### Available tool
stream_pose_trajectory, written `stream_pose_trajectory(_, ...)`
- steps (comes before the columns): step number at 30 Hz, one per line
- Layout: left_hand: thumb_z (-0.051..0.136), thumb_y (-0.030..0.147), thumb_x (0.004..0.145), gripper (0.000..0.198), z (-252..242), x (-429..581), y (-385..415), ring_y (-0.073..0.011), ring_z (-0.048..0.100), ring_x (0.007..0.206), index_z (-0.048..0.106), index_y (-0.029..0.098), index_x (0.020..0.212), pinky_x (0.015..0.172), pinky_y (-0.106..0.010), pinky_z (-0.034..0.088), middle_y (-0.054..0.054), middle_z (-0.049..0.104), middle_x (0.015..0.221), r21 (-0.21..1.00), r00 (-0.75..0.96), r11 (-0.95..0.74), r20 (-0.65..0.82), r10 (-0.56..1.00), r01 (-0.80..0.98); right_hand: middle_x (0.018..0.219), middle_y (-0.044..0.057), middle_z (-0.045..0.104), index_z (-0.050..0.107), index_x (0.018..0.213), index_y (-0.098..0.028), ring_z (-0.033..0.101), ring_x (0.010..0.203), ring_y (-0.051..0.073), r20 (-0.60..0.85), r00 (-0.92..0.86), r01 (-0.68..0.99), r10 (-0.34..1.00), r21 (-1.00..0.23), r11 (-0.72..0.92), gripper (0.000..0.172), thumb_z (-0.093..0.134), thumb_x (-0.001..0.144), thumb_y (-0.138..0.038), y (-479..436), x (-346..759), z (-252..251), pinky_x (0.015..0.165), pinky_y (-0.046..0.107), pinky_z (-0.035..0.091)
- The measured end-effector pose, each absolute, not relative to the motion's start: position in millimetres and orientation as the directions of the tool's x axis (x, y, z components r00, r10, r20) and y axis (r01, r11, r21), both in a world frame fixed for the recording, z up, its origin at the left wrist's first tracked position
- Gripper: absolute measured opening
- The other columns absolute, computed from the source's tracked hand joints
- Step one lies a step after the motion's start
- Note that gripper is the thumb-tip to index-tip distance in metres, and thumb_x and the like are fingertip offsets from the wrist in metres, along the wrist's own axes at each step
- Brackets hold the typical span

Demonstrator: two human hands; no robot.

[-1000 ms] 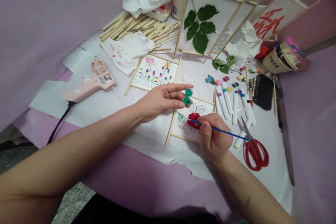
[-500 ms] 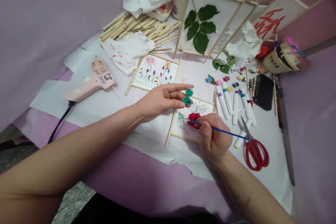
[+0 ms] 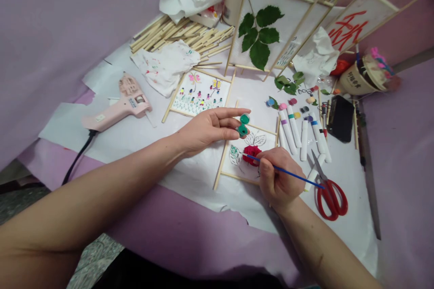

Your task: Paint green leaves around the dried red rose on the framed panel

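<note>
Head view: painting in progress on a small framed paper panel (image 3: 235, 172), which lies on the table beneath the right hand (image 3: 276, 178). That hand grips a thin blue brush (image 3: 285, 170) closely, its tip at the red patch (image 3: 252, 155) on the panel. The left hand (image 3: 206, 129) has its fingers spread, with two green paint caps (image 3: 242, 130) held between them, just above the panel. Nothing lies between brush tip and paper. Nearby: white paint tubes (image 3: 288, 132), red scissors (image 3: 331, 199), a pink glue gun (image 3: 127, 101).
</note>
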State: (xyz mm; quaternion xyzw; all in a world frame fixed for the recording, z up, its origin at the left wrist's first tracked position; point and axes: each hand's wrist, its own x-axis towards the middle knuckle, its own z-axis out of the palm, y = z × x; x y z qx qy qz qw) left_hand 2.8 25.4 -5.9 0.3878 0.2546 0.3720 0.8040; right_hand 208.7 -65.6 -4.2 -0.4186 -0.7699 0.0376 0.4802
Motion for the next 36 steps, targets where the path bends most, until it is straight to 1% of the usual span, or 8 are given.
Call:
stream_pose_trajectory(5,0.085,0.008,0.073,0.047,-7.1,3.0,25.8,-0.0118,0.074,0.089,0.082,0.027,0.115,0.091,-0.028,0.053,0.002,0.077,0.088,0.803,0.606,0.423,-0.099,0.789,-0.42,0.067,0.002,0.068,0.064,0.088,-0.021,0.063,0.061,0.016,0.719,-0.224,0.633,0.658,-0.406,0.659,0.012,0.059,0.098,-0.017,-64.6,205.9,-2.7,0.061,0.032,0.05)
stream_pose_trajectory(9,0.085,0.008,0.072,0.048,-6.8,3.1,25.9,-0.0132,0.074,0.088,0.081,0.025,0.116,0.093,-0.031,0.053,0.001,0.076,0.088,0.804,0.604,0.428,-0.111,0.789,-0.412,0.067,0.002,0.069,0.064,0.086,-0.021,0.063,0.06,0.016,0.702,-0.255,0.638,0.665,-0.395,0.661,0.014,0.059,0.098,-0.018,-64.3,204.1,-2.3,0.061,0.031,0.05)
stream_pose_trajectory(14,0.085,0.009,0.071,0.049,-6.8,2.8,25.7,-0.0155,0.074,0.09,0.081,0.024,0.117,0.096,-0.035,0.053,0.0,0.076,0.088,0.811,0.596,0.424,-0.119,0.794,-0.403,0.067,0.001,0.067,0.063,0.087,-0.022,0.063,0.06,0.015,0.682,-0.261,0.604,0.683,-0.437,0.667,0.013,0.059,0.099,-0.018,-65.1,203.8,-1.8,0.059,0.03,0.05)
stream_pose_trajectory(18,0.085,0.01,0.071,0.049,-7.7,2.6,25.8,-0.0158,0.074,0.091,0.08,0.024,0.118,0.097,-0.036,0.053,0.0,0.076,0.089,0.814,0.598,0.417,-0.109,0.794,-0.405,0.07,0.002,0.068,0.064,0.089,-0.022,0.063,0.062,0.016,0.703,-0.215,0.597,0.678,-0.455,0.661,0.011,0.06,0.098,-0.017,-66.2,206.0,-3.5,0.059,0.032,0.051)
stream_pose_trajectory(21,0.085,0.01,0.072,0.05,-7.9,2.8,26.0,-0.0153,0.074,0.09,0.08,0.025,0.119,0.097,-0.035,0.053,0.0,0.076,0.089,0.811,0.602,0.42,-0.107,0.791,-0.407,0.07,0.002,0.068,0.065,0.09,-0.021,0.064,0.064,0.017,0.715,-0.19,0.604,0.673,-0.455,0.654,0.009,0.062,0.097,-0.016,-66.0,207.0,-4.6,0.06,0.032,0.051)
stream_pose_trajectory(26,0.085,0.009,0.072,0.048,-7.2,2.9,26.0,-0.0137,0.074,0.09,0.081,0.026,0.117,0.095,-0.032,0.052,0.001,0.077,0.088,0.804,0.61,0.425,-0.1,0.786,-0.417,0.068,0.001,0.068,0.064,0.088,-0.021,0.064,0.062,0.016,0.695,-0.226,0.61,0.682,-0.445,0.656,0.011,0.061,0.097,-0.014,-64.7,203.9,-3.2,0.06,0.031,0.05)
stream_pose_trajectory(30,0.085,0.008,0.072,0.049,-7.1,3.2,25.8,-0.0141,0.074,0.09,0.081,0.025,0.118,0.094,-0.032,0.053,0.001,0.076,0.088,0.802,0.606,0.428,-0.106,0.789,-0.417,0.068,0.002,0.067,0.063,0.088,-0.021,0.063,0.061,0.015,0.679,-0.238,0.59,0.694,-0.467,0.659,0.012,0.061,0.097,-0.013,-65.7,202.8,-2.4,0.058,0.03,0.05)
stream_pose_trajectory(36,0.085,0.008,0.072,0.048,-7.4,3.5,25.9,-0.013,0.074,0.089,0.081,0.025,0.116,0.094,-0.031,0.053,0.002,0.076,0.086,0.799,0.607,0.427,-0.1,0.788,-0.424,0.072,0.003,0.07,0.067,0.092,-0.02,0.064,0.065,0.017,0.714,-0.156,0.558,0.682,-0.506,0.657,0.009,0.061,0.097,-0.015,-68.1,208.0,-6.1,0.06,0.032,0.051)
